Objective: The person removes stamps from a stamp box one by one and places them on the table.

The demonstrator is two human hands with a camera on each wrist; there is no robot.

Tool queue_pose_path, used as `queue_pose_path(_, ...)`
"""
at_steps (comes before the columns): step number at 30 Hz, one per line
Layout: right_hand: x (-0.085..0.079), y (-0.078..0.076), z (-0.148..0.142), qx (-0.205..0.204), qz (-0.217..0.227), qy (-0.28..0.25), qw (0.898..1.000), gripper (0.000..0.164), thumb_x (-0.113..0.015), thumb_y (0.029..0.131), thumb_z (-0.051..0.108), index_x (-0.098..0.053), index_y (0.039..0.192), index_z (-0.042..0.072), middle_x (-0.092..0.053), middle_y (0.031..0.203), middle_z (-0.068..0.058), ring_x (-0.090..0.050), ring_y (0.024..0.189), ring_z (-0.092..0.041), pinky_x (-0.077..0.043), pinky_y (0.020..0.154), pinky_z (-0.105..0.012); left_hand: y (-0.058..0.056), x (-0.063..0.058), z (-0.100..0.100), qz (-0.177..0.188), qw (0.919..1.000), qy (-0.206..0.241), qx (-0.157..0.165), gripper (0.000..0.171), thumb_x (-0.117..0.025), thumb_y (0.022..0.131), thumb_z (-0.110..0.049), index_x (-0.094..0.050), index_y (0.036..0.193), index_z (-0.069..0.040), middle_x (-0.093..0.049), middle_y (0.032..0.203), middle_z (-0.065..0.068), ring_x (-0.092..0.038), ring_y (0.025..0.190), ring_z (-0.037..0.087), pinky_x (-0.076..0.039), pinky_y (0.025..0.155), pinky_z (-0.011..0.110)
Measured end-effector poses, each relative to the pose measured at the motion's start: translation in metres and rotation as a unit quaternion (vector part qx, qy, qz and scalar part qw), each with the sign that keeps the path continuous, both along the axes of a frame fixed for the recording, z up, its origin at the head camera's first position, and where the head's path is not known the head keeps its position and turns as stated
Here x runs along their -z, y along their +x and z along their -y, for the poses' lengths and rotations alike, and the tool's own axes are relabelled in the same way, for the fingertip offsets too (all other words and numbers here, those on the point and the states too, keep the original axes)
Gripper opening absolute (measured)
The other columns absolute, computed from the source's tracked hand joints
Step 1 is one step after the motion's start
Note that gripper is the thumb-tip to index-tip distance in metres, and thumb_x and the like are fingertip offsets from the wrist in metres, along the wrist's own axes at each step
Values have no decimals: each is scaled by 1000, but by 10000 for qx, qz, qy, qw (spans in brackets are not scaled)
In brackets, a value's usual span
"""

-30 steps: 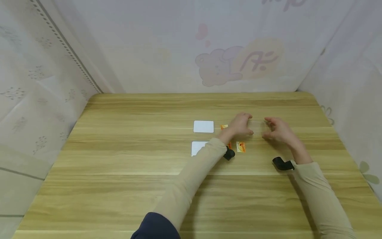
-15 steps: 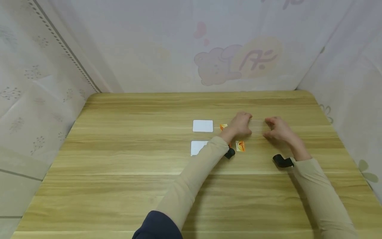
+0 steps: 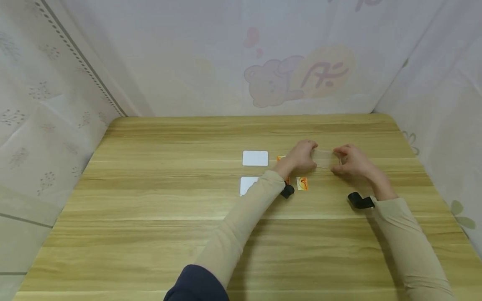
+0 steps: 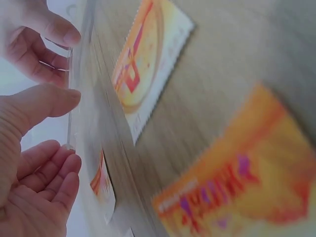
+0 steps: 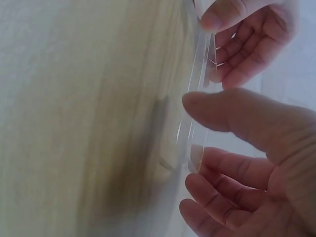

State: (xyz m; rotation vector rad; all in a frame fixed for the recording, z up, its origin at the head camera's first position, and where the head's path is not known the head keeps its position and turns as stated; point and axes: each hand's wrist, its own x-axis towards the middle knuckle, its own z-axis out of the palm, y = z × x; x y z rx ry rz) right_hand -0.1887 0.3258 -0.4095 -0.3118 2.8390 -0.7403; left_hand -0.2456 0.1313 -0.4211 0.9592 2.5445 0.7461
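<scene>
A shallow, see-through plastic box (image 3: 324, 159) spans the gap between my two hands, at the right of the table in the head view. My left hand (image 3: 301, 156) holds its left end between thumb and fingers. The opposite end is pinched by my right hand (image 3: 352, 161). In the right wrist view the box's thin clear edges (image 5: 197, 94) run past the right thumb. Orange-and-white printed sachets lie near my left hand; one sachet (image 3: 302, 183) is fully visible, while another (image 3: 280, 158) is partly covered by the left hand. Whether the box touches the table cannot be told.
Two white rectangular pieces lie left of the left hand: the rear white card (image 3: 255, 158) is whole in view, the front white card (image 3: 247, 185) partly hidden by the sleeve. Beneath everything is a wood-grain table (image 3: 132, 200), with printed curtains (image 3: 188, 58) hanging behind it.
Both hands stay almost in place around the clear box. My right wrist has shifted slightly right, and the box's outline shows more plainly. The sachets and white cards lie as before.
</scene>
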Motion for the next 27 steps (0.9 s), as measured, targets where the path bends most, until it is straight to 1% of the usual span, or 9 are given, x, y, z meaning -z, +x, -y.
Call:
queue_pose_path(4,-4,-1,3,-24,-18,105,9999,65,-76,76,15,-46,124,-17,-46,113,-33,-46,103,-44,-40,85,-56,0,-2,6,56,9999,119,41,62,-68,81,-13,-44,136,-2,-47,136,9,-41,125,18,-31,102,18)
queue_pose_path(8,-6,-2,8,-55,-103,72,9999,65,-78,74,15,-48,123,-15,-48,111,-31,-46,102,-43,-40,86,-55,-1,-3,17,123,9989,440,122,63,-71,80,-11,-44,135,1,-48,134,11,-46,120,20,-35,98,18)
queue_pose_path(12,-8,-1,14,-169,-436,-50,9989,61,-78,72,12,-50,119,-15,-50,107,-29,-48,99,-41,-42,85,-53,-3,-7,29,87,9970,727,248,63,-72,78,-8,-44,133,4,-50,131,14,-50,116,22,-38,94,18)
queue_pose_path(16,-10,-2,22,-295,-756,-103,9966,58,-78,71,11,-52,116,-15,-52,104,-28,-50,96,-39,-43,83,-51,-4,-10,41,148,9953,921,266,65,-73,77,-7,-44,133,5,-50,131,16,-50,116,23,-40,93,19)
queue_pose_path(18,-10,-3,26,-326,-846,-108,9958,58,-78,71,11,-53,116,-14,-52,103,-27,-50,95,-38,-44,82,-51,-5,-11,47,184,9944,1012,224,65,-73,77,-7,-44,133,6,-50,131,16,-50,115,23,-40,93,19)
queue_pose_path(23,-13,-5,37,-325,-811,-126,9961,58,-79,71,12,-53,117,-12,-52,103,-26,-50,95,-38,-43,83,-50,-6,-13,60,193,9936,1105,117,66,-75,77,-8,-45,133,5,-50,131,14,-50,115,21,-40,92,18)
queue_pose_path(27,-16,-7,46,-383,-767,-147,9962,58,-79,71,12,-53,117,-12,-52,104,-26,-50,96,-38,-43,84,-51,-7,-16,70,202,9926,1189,150,67,-76,76,-7,-44,133,6,-50,131,17,-50,114,23,-40,93,20)
